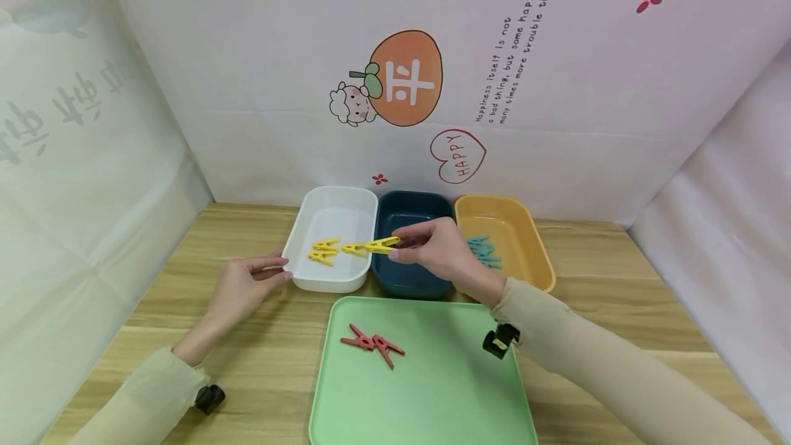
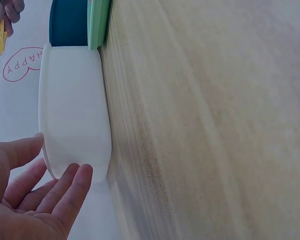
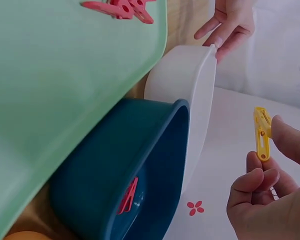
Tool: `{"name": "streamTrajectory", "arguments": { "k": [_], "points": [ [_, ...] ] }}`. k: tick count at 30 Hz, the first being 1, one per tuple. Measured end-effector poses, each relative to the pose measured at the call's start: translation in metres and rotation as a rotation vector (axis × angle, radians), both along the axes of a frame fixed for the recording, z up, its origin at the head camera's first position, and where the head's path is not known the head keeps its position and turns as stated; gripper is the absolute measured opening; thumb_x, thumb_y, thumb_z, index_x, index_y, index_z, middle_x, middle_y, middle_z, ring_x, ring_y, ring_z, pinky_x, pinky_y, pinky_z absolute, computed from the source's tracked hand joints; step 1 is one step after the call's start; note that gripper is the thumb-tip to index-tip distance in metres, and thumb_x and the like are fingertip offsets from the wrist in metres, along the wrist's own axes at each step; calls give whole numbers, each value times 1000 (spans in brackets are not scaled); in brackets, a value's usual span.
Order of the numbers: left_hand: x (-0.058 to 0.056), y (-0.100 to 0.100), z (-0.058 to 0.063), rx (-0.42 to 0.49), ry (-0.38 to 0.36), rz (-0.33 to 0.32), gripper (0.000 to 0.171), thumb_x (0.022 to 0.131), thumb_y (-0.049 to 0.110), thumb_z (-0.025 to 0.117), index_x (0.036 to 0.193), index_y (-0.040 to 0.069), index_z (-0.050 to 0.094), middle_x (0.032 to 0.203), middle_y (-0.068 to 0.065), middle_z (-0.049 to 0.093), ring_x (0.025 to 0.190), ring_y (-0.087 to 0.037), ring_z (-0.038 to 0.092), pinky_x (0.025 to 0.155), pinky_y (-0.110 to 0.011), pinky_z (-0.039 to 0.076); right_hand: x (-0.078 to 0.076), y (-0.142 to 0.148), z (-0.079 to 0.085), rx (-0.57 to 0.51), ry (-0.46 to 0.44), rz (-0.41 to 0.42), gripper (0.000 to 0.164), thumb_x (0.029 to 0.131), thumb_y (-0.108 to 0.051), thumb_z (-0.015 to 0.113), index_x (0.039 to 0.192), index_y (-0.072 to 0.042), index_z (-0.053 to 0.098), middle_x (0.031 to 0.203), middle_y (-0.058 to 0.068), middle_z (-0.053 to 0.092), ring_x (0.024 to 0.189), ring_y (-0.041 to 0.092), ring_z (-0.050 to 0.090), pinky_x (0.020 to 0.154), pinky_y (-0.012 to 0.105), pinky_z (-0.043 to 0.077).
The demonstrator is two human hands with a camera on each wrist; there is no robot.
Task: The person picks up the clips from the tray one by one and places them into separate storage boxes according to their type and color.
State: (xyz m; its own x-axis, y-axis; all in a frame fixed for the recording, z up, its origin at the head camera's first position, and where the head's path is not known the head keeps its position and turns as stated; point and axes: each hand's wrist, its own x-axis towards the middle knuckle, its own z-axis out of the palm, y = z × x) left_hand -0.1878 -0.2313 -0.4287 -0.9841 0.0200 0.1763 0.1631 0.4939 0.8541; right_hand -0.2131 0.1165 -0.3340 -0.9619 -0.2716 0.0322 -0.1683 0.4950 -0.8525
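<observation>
My right hand [image 1: 441,249] pinches a yellow clothespin [image 1: 383,244] between thumb and fingers, above the border of the white bin [image 1: 330,286] and the dark blue bin [image 1: 410,288]. This clothespin [image 3: 261,135] shows whole in the right wrist view. Inside the white bin lie several yellow clothespins [image 1: 323,255]. My left hand [image 1: 241,287] touches that bin's left front corner, its fingers [image 2: 80,187] extended and spread near the wall and its thumb at the rim. A red clothespin [image 3: 127,196] lies in the blue bin, mostly hidden by my right hand in the head view.
An orange-yellow bin [image 1: 544,259] with several teal clothespins [image 1: 484,251] stands right of the blue one. Before the bins, a green tray [image 1: 432,397] bears two red clothespins [image 1: 373,344]. A printed cloth [image 1: 278,122] hangs behind the wooden table [image 1: 266,376].
</observation>
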Motion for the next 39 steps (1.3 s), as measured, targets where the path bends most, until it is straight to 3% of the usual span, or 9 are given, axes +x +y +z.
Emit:
{"name": "streamTrajectory", "arguments": {
  "k": [3,9,18,25,32,39],
  "points": [
    [0,0,0,0,0,1,34,93,11,82,121,-8,74,139,-24,63,107,-37,74,76,-25,63,-10,-8,2,2,-7,-14,33,88,-12,88,120,-6,80,104,7,76,82,24,68,70,31,60],
    [0,-1,0,-5,-2,2,33,94,11,82,121,-8,74,140,-24,63,107,-37,74,76,-25,63,-28,-24,2,60,-3,-24,35,89,-18,89,122,-9,80,114,6,73,88,24,65,68,32,58],
    [-2,-2,-1,-3,5,-4,34,94,12,82,121,-8,75,140,-24,63,107,-37,74,77,-25,63,-50,-45,0,110,18,-16,37,88,-21,89,123,-12,80,120,4,72,108,22,60,82,34,56],
    [-2,-2,-1,-11,9,-4,33,94,12,83,120,-7,75,139,-24,63,106,-37,74,76,-26,63,-67,-61,-3,172,18,-1,37,89,-23,89,123,-11,80,115,4,74,100,23,63,77,32,58],
    [-3,-2,-2,-9,13,-7,32,93,10,83,120,-7,75,139,-23,64,105,-36,75,76,-26,63,-78,-75,-12,180,27,-16,37,88,-22,90,121,-10,81,111,4,75,105,23,62,87,37,59],
    [-2,-2,-3,-6,1,-8,33,94,10,82,121,-8,74,140,-25,62,107,-38,74,77,-26,63,-86,-84,-24,167,6,-46,36,87,-21,91,119,-9,81,109,5,75,104,23,62,86,36,60]
  ]
}}
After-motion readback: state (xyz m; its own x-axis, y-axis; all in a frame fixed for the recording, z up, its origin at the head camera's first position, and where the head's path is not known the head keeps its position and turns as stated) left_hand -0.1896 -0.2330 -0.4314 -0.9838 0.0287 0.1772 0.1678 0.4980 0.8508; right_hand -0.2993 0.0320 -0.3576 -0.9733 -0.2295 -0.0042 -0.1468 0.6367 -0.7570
